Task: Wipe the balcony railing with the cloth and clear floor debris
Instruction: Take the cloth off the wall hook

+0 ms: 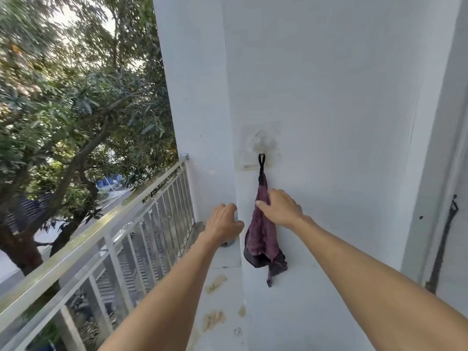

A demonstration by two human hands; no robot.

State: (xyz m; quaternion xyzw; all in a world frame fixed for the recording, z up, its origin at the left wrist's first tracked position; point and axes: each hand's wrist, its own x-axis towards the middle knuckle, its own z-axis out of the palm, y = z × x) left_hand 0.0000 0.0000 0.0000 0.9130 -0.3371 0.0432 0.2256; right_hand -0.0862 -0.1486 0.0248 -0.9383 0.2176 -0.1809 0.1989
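1 purple cloth (262, 240) on a hook (262, 151), right hand (279, 209) curled round it, left hand (222, 222) slack, empty, just beside.

Fixed to white wall (329, 97): clear stick-on hook (262, 146). Hung from it by black loop (261, 162): purple cloth (260, 236).

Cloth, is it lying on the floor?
No, the cloth hangs from a hook on the wall, and the right hand holds it there.
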